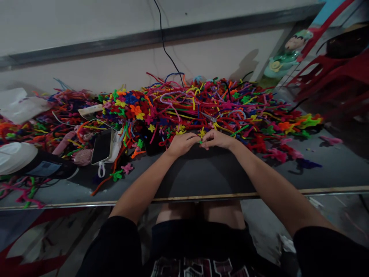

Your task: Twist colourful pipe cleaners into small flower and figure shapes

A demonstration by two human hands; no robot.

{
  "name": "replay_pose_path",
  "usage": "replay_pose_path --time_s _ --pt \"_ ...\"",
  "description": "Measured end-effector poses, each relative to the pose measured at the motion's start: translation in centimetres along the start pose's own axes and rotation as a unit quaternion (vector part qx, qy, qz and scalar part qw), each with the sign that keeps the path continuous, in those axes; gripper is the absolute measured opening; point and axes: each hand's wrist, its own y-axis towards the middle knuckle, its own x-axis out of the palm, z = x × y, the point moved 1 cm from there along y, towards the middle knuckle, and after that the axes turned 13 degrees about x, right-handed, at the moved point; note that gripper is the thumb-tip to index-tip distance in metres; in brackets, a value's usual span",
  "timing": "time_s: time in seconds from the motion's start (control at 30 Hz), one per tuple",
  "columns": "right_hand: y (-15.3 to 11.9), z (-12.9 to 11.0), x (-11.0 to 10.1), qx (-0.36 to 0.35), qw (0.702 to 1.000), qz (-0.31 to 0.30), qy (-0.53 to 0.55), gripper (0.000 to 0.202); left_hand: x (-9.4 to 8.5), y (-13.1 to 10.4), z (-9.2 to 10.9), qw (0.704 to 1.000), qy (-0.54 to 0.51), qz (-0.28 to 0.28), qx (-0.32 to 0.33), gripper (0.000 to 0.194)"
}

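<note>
In the head view, a small green piece [201,142] was pinched between the fingertips of the left hand [181,144] and right hand [216,139], over the table [207,179]; whether a yellow flower [202,132] was joined could not be told. Many flowers [116,176] looked finished; loose pipe cleaners [184,114] were left unshaped, heaped against the wall [123,63]. Red chairs [343,77] were seen rightward.

Small fuzzy yellow-and-green flower [202,133], pinched

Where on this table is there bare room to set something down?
Mainly the grey tabletop between your left forearm and right forearm. Another patch lies right of that forearm, between the dark blue piece and the table edge. It's crowded along the wall with fuzzy stems, and leftward around the phone.
</note>
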Motion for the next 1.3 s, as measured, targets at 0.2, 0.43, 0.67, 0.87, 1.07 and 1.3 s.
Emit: replay_pose_path --time_s 0.2,0.43,0.67,0.87,1.07,1.3 --pt "0.2 0.2 0.1 -0.012 0.999 0.049 0.0 0.031 0.2 0.9 1.1 0.985 -0.11 0.05 -0.125 0.021" --pt "0.6 -0.7 3.8 -0.043 0.93 0.301 -0.205 0.01 0.7 0.7 0.1 0.875 -0.245 0.007 -0.419 0.017" --pt "1.5 -0.7 3.6 -0.048 0.969 0.238 -0.037 0.026 0.3 -0.2 -1.2 0.832 -0.396 0.078 -0.38 0.023" --pt "1.9 -0.7 2.7 -0.024 0.992 0.097 0.071 0.033 -0.5 -0.7 -1.6 0.969 -0.172 0.017 -0.179 0.018" --pt "1.9 -0.6 2.5 0.0 0.995 0.051 0.091 0.031 -0.9 -1.5 -2.0 0.989 -0.112 0.01 -0.1 0.019" --pt "0.6 -0.8 1.2 -0.011 0.996 -0.053 0.07 0.033 -1.1 0.1 -0.4 0.969 -0.18 0.078 -0.15 0.023"
